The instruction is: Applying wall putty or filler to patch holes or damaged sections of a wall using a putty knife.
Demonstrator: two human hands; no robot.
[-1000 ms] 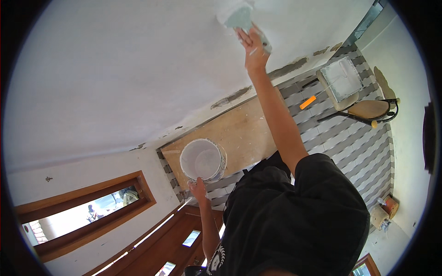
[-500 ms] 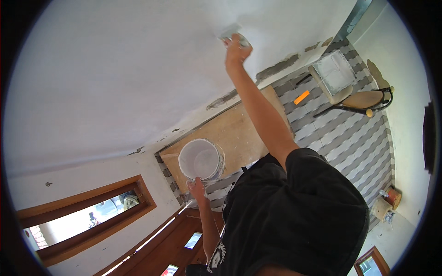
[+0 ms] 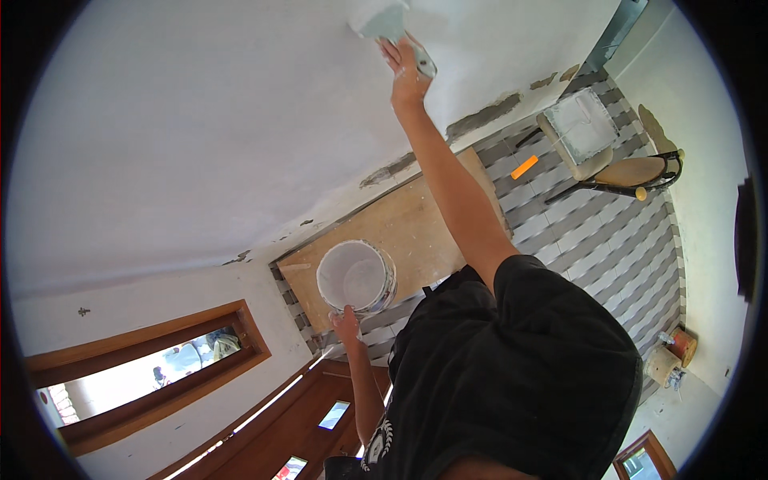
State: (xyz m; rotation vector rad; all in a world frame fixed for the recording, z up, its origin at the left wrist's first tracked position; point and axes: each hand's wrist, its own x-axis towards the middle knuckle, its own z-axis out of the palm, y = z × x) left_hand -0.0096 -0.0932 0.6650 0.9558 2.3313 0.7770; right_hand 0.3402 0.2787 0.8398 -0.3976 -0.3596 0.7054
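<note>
Reaching up with the arm stretched out, my right hand point(image 3: 410, 74) is closed round the handle of a wide putty knife point(image 3: 384, 24). Its broad pale blade lies against the white wall point(image 3: 200, 136), with some white paste at the blade's edge. My left hand point(image 3: 346, 326) grips the near rim of a white bucket point(image 3: 390, 282). The bucket's inside is coated with white, and its outer wall is smeared. White smudges show on the fingers of both hands.
Below the wall is a wooden board point(image 3: 416, 228). To the right stands a chair point(image 3: 632, 174) with a white-smeared tray point(image 3: 582, 126) on its seat. An orange block point(image 3: 525, 167) lies on the tiled floor point(image 3: 592, 232). A wooden window frame point(image 3: 152, 376) and wooden door point(image 3: 296, 424) are at left.
My right hand has turned and moved the putty knife up and left along the wall. The bucket in my left hand has shifted slightly right.
</note>
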